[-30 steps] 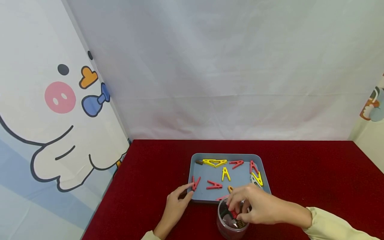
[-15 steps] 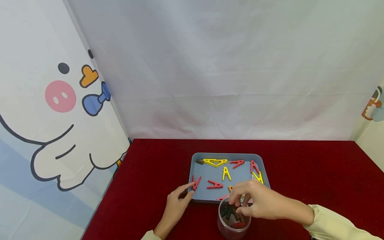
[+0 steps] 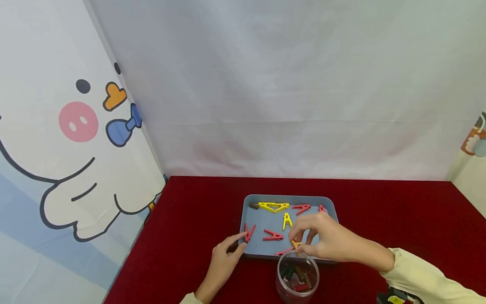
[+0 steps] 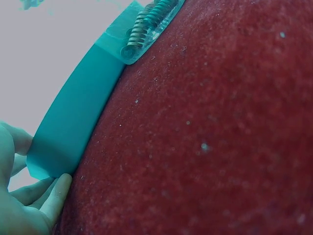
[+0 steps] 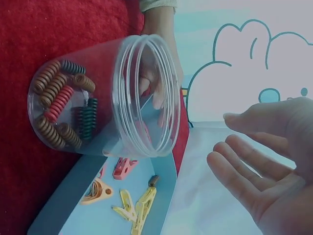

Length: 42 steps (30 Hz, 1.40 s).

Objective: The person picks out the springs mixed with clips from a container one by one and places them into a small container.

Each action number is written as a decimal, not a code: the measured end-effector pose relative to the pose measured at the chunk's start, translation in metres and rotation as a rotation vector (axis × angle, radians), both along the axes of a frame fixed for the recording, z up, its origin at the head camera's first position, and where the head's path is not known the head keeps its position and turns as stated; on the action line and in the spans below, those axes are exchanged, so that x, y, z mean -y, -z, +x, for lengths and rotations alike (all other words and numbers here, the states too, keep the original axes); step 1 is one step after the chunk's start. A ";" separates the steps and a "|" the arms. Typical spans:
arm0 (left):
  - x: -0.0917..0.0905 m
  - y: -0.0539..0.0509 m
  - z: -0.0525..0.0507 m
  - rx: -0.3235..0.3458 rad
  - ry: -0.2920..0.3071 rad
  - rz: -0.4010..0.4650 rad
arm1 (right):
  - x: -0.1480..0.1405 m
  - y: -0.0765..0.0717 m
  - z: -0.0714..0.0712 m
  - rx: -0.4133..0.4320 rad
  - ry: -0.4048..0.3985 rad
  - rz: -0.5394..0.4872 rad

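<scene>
My left hand [image 3: 221, 262] holds the near left corner of a blue-grey tray [image 3: 256, 250], thumb against the outer wall [image 4: 73, 112]. Beside its fingertips lies a red clothes peg [image 3: 248, 233]. Over the tray's front part hovers my right hand [image 3: 326, 237], fingers bent, thumb apart from them, nothing between them in the right wrist view. Below its fingertips in the head view is an orange peg [image 3: 295, 244], partly covered. A clear plastic jar [image 5: 105, 58] stands just in front of the tray. Brown, green and red coil springs [image 5: 59, 104] lie inside it.
Several yellow pegs [image 3: 286, 220] and red pegs [image 3: 272, 235] are spread over the tray. A dark brown spring [image 3: 253, 206] rests in its far left corner. Red cloth [image 3: 395, 219] covers the table, and a pale curtain [image 3: 284, 84] hangs behind it.
My right hand has let a red spring drop into the jar, then lifted away from the jar's mouth to above the tray. The left hand stays at the tray corner.
</scene>
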<state>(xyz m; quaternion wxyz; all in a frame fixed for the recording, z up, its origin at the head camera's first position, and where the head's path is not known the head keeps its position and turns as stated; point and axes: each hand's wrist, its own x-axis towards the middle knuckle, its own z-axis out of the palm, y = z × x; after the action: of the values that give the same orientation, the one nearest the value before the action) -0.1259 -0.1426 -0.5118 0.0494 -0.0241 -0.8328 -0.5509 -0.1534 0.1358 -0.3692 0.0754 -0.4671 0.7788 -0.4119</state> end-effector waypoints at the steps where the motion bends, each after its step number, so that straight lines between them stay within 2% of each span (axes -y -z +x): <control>1: 0.000 0.000 0.000 0.006 0.000 -0.001 | 0.000 0.000 -0.001 -0.004 0.004 0.001; 10: -0.003 -0.002 0.003 0.031 0.011 0.010 | 0.001 0.005 -0.010 -0.067 0.025 -0.014; 20: -0.002 -0.003 0.004 0.027 0.018 0.003 | 0.006 0.005 -0.020 -0.096 0.052 0.040; 26: -0.002 -0.004 0.004 0.018 0.011 0.008 | 0.010 0.006 -0.024 -0.114 0.039 0.065; 28: -0.004 -0.014 0.007 0.012 0.013 0.017 | 0.012 0.006 -0.026 -0.116 0.035 0.071; 29: -0.003 -0.014 0.007 0.008 0.014 0.022 | 0.013 0.006 -0.027 -0.116 0.031 0.071; 33: -0.003 -0.014 0.006 -0.008 0.006 0.009 | 0.016 0.009 -0.034 -0.109 0.035 0.086; 35: -0.001 -0.004 0.002 -0.018 -0.002 -0.003 | 0.016 0.011 -0.038 -0.110 0.041 0.097; 42: -0.001 -0.004 0.003 0.007 0.002 0.004 | 0.018 0.016 -0.052 -0.112 0.068 0.133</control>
<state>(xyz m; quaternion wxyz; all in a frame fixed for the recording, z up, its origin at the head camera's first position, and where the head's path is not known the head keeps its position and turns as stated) -0.1226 -0.1412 -0.5074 0.0459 -0.0229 -0.8318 -0.5527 -0.2049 0.1182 -0.3852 0.0485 -0.4568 0.8227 -0.3351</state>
